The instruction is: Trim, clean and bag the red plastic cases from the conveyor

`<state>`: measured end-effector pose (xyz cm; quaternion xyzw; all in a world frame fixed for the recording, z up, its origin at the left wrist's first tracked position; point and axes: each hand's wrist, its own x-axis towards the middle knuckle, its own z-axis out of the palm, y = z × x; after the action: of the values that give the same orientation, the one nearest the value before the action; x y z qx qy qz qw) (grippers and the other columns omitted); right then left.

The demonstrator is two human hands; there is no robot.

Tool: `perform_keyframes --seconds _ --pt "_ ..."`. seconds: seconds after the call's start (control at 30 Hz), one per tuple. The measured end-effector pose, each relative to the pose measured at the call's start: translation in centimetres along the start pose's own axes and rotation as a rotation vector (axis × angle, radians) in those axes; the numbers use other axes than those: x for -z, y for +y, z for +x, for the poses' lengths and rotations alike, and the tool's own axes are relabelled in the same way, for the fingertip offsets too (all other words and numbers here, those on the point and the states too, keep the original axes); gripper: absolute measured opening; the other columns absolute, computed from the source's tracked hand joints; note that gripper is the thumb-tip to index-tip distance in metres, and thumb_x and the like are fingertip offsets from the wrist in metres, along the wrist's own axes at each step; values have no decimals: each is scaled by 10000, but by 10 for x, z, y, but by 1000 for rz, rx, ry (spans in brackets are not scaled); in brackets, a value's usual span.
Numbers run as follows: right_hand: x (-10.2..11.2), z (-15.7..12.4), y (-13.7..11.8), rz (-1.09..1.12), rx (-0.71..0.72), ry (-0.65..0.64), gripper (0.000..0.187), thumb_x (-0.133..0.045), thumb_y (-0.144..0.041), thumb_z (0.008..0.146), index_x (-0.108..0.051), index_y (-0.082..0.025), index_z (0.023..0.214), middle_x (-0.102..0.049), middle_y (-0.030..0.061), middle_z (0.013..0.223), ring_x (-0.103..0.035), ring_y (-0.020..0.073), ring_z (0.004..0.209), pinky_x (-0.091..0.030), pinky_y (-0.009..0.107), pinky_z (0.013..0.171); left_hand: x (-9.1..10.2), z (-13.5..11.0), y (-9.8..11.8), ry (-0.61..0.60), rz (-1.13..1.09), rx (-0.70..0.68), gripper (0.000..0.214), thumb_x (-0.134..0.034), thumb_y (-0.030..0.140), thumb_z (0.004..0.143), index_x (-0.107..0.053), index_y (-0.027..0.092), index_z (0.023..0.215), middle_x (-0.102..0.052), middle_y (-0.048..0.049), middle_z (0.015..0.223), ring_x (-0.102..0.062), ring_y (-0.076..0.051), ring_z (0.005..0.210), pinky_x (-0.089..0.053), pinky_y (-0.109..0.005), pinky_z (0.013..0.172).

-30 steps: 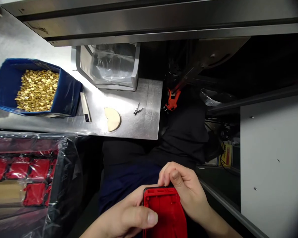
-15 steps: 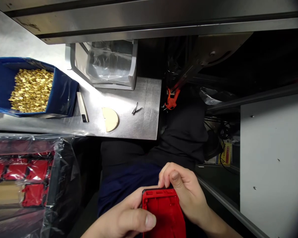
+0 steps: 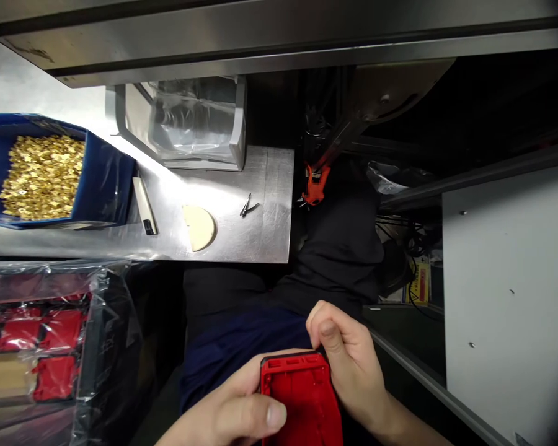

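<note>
A shallow red plastic casing [image 3: 300, 396] with a black outer rim lies low in the view, its hollow inner side facing up. My left hand [image 3: 242, 399] is closed around its left side, the thumb over the edge and the other fingers hidden underneath. At the casing's upper right corner is my right hand [image 3: 348, 365], fingers curled in and thumb bent against them. Its fingertips are close to the black rim; whether they pinch anything there is hidden.
On the metal table [image 3: 270, 241] are a blue bin [image 3: 106, 179] of small gold parts, a grey bin [image 3: 239, 124] lined with plastic, a white-handled cutter [image 3: 144, 207], a cream half-disc [image 3: 199, 228] and nail clippers [image 3: 248, 206]. A plastic-lined crate [image 3: 100, 334] holds red casings. An orange-handled tool [image 3: 315, 186] hangs beyond.
My right hand's fingers have lifted slightly off the casing's top rim and curled tighter near the corner. My left hand keeps its hold. The whole view has shifted a little.
</note>
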<state>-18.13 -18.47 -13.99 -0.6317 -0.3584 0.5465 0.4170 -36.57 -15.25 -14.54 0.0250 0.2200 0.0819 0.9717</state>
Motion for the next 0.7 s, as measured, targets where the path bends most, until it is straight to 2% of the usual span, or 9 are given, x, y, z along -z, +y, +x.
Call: perform_keyframes --seconds 0.07,0.23,0.33,0.43,0.5,0.57,0.63,0.67,0.7 --pt "0 -1 -1 7 18 17 430 -451 -462 1059 -575 -205 738 -565 3 719 -544 127 677 -430 262 629 1 0 0 6 2 -12 516 -774 382 808 -685 135 1251 -725 -111 986 -692 -251 913 -506 -280 776" --pt "3 -6 1 62 66 -101 378 -462 -429 1058 -693 -207 857 -716 44 817 -675 172 767 -527 306 719 0 2 2 -36 0 -41 498 -751 358 838 -676 129 1274 -746 -104 942 -711 -247 903 -514 -286 796" --pt "8 -13 9 -15 151 66 345 -469 -330 1058 -642 -206 787 -658 17 744 -624 146 712 -483 284 669 0 1 2 -29 -9 -27 564 -757 359 824 -642 131 1327 -751 -133 1044 -710 -268 978 -524 -303 820" --pt "14 -13 14 -74 193 217 357 -448 -306 1062 -607 -213 756 -580 3 719 -576 139 712 -445 275 654 1 -1 1 -35 -22 6 626 -753 379 820 -606 137 1378 -732 -171 1173 -681 -348 1139 -505 -423 982" --pt "16 -9 10 -97 171 149 349 -443 -379 1067 -685 -230 865 -657 26 823 -638 162 814 -494 291 734 2 -1 0 -24 -17 10 604 -748 377 826 -619 134 1364 -726 -183 1205 -675 -370 1166 -496 -449 1006" --pt "17 -5 3 -88 121 -61 414 -432 -526 1050 -744 -255 1039 -744 52 974 -701 199 932 -543 326 833 3 0 -1 -4 -6 -8 568 -755 362 823 -645 129 1329 -733 -181 1198 -704 -351 1107 -529 -392 930" --pt "18 -4 0 -62 115 -233 524 -412 -642 1012 -763 -262 1094 -783 66 1027 -734 220 947 -570 345 844 3 0 -1 2 -2 -24 567 -759 358 819 -648 124 1323 -736 -183 1199 -724 -337 1062 -542 -353 869" --pt "20 -4 1 -56 133 -240 533 -416 -649 1007 -772 -256 1056 -794 65 991 -742 219 905 -576 343 812 3 -1 -1 -5 -3 -24 580 -757 364 818 -643 120 1331 -735 -189 1206 -725 -342 1069 -542 -357 876" --pt "22 -3 4 -54 167 -169 510 -426 -618 1019 -773 -246 983 -793 54 891 -739 203 815 -573 328 755 3 -2 -1 -11 -6 -22 598 -754 374 816 -635 114 1341 -731 -200 1219 -717 -356 1097 -538 -378 907"
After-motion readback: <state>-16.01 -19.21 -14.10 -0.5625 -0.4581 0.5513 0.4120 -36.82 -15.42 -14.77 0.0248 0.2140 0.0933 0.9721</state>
